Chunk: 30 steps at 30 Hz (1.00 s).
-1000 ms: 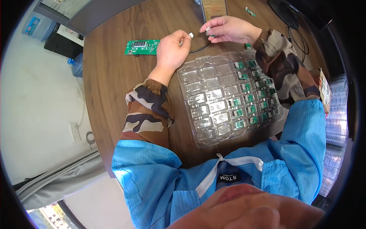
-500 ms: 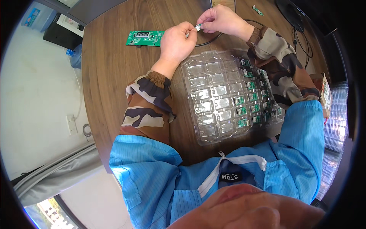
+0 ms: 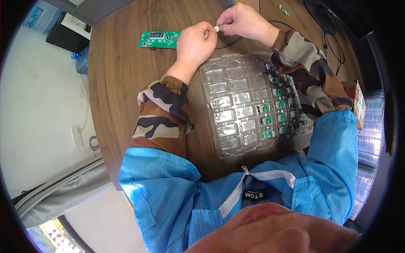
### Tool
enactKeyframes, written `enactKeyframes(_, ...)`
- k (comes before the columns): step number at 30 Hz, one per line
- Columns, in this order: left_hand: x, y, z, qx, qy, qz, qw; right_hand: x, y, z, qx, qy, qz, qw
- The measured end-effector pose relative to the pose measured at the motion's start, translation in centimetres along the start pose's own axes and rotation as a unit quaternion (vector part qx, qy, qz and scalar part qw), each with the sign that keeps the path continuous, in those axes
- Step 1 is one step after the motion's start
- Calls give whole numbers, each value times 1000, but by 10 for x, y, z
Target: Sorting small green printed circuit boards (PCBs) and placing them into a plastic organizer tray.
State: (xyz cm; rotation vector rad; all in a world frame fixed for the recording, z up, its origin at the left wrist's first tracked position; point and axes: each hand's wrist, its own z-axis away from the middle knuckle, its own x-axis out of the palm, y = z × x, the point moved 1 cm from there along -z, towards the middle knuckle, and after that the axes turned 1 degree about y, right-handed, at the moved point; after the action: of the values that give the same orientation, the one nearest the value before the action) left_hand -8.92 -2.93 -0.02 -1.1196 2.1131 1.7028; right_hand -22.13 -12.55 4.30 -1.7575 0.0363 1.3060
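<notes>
Where the table (image 3: 114, 84) lies nearest: clear plastic tray (image 3: 223, 116), green circuit boards (image 3: 279, 105) in its right-hand pockets.
Left hand (image 3: 196, 44): grip closed on a pale piece (image 3: 206, 36), mostly hidden.
Display board (image 3: 158, 39): just left, partly behind that hand.
Right hand (image 3: 249, 25): grip pinching a small white connector (image 3: 217, 28), beyond the tray.
Meeting fingertips: step seems to be mating both parts; whether seated, I cannot tell.
Next move: likely calls for straight alignment, gentle pressure.
</notes>
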Motion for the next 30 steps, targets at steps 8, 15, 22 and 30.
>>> enactKeyframes(8, 6, -7, 0, 24, 8, -3, 1000, 12, 6, -7, 94, -72, -95, 988)
enactKeyframes(15, -8, -24, 10, -47, -3, 90, 995, -24, 1, 45, 39, -43, -67, 996)
enactKeyframes(22, 2, -7, 3, -19, -17, 63, 998, -123, 48, 297, 183, 154, 249, 939)
enactKeyframes(30, 4, -15, -8, 2, -38, 96, 995, -75, 81, 395, 390, 121, 504, 761)
